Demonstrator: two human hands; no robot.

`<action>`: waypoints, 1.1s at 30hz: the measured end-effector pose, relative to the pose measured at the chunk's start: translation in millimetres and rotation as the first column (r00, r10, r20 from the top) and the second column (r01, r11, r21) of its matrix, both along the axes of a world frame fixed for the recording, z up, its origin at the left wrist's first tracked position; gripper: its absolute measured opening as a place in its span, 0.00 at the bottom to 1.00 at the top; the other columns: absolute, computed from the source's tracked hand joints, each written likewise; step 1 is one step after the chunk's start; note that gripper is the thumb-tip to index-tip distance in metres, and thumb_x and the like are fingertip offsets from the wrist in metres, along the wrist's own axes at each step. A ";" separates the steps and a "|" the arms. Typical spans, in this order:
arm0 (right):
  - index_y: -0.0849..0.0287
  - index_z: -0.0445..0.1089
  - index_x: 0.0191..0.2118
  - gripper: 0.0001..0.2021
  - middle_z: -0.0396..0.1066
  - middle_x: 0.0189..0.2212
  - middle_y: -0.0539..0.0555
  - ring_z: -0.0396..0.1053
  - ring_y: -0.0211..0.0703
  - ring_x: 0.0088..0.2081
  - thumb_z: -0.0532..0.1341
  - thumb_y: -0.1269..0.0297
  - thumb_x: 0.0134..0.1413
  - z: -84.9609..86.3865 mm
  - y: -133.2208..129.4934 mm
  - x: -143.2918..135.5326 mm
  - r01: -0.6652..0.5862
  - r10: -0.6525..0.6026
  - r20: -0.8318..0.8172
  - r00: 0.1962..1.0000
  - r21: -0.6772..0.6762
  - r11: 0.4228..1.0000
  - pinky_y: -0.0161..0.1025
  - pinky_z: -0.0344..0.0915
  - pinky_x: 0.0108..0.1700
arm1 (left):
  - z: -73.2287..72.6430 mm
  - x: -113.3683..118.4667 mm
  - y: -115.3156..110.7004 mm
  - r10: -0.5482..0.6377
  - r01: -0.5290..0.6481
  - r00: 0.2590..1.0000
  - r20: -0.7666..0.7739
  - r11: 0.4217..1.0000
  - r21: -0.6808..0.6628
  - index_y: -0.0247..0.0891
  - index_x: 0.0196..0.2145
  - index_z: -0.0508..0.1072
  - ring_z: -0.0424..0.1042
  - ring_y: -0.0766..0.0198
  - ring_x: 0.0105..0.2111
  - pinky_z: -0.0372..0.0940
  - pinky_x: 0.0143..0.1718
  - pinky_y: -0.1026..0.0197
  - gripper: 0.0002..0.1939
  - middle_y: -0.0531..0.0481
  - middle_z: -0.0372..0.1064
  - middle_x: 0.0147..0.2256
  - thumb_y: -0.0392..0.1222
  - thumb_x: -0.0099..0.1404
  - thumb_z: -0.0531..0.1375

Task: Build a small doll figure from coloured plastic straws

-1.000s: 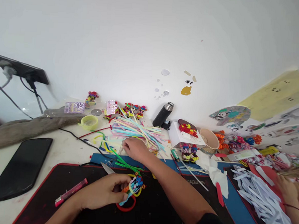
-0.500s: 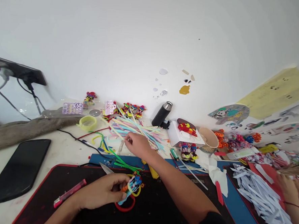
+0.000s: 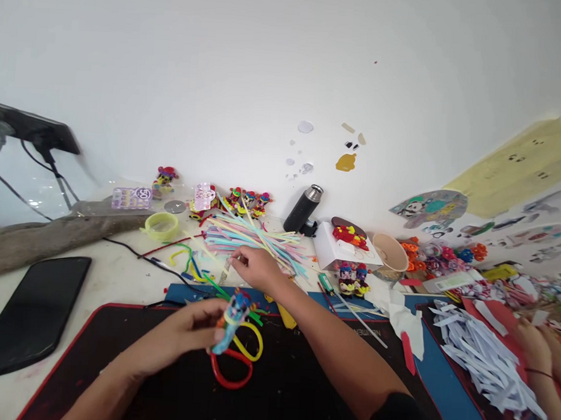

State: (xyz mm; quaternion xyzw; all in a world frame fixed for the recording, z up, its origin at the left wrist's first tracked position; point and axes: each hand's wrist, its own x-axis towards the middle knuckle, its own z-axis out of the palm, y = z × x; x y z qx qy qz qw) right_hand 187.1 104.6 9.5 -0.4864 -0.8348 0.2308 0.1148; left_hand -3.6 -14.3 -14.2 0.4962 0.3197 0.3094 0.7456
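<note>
My left hand (image 3: 192, 331) is closed round a small figure (image 3: 232, 321) with a blue and red head and a light blue body, held over the black mat. Scissors with one red and one yellow handle loop (image 3: 253, 343) lie behind and below it. Further back, my right hand (image 3: 254, 265) has its fingertips pinched at the left front of a pile of pastel strips (image 3: 278, 245). What it pinches, if anything, is too small to make out. Green strips (image 3: 218, 288) lie between the two hands.
A phone-like black slab (image 3: 31, 315) lies at the left, near a yellow tape roll (image 3: 161, 227). Behind stand a black flask (image 3: 303, 209) and a white box (image 3: 328, 251). At the right, another person's hands (image 3: 536, 346) are beside white paper strips (image 3: 485, 362).
My left hand has lifted and turned the figure slightly, uncovering more of the scissor handles. The pink cutter near my left wrist is no longer visible. My right hand has barely moved.
</note>
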 end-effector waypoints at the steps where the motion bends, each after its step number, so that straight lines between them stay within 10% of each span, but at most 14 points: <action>1: 0.54 0.78 0.44 0.08 0.80 0.34 0.49 0.72 0.41 0.33 0.62 0.59 0.70 1.6 -2.5 5.0 -0.025 0.025 0.018 1.000 0.004 1.000 0.36 0.56 0.34 | -1.3 -4.1 1.7 0.120 -0.119 0.992 0.050 0.993 -0.023 0.41 0.47 0.81 0.69 0.57 0.38 0.64 0.38 0.60 0.20 0.49 0.75 0.37 0.53 0.62 0.72; 7: 0.54 0.79 0.42 0.12 0.80 0.33 0.52 0.74 0.46 0.35 0.67 0.51 0.66 10.1 -25.9 31.0 -0.127 0.117 0.206 0.972 0.033 0.991 0.38 0.57 0.35 | -3.1 -15.4 11.2 0.540 -0.510 0.811 0.227 0.841 -0.179 0.39 0.43 0.83 0.67 0.63 0.28 0.65 0.28 0.64 0.18 0.48 0.75 0.33 0.48 0.57 0.76; 20: 0.55 0.78 0.43 0.10 0.82 0.40 0.57 0.78 0.51 0.41 0.68 0.55 0.65 -1.1 -60.1 25.7 -0.235 0.222 0.366 0.904 -0.008 0.972 0.40 0.62 0.37 | -4.0 -13.5 17.7 0.637 -0.583 0.744 0.204 0.767 -0.269 0.36 0.40 0.83 0.73 0.62 0.28 0.69 0.28 0.63 0.18 0.48 0.78 0.34 0.43 0.53 0.78; 33: 0.56 0.79 0.42 0.11 0.80 0.32 0.51 0.73 0.42 0.34 0.64 0.54 0.69 9.4 -54.8 37.4 -0.062 0.072 0.196 0.978 -0.055 0.997 0.36 0.52 0.33 | -2.4 -10.4 19.3 0.683 -0.614 0.705 0.190 0.722 -0.317 0.34 0.37 0.82 0.71 0.63 0.27 0.69 0.26 0.63 0.20 0.49 0.76 0.33 0.41 0.47 0.80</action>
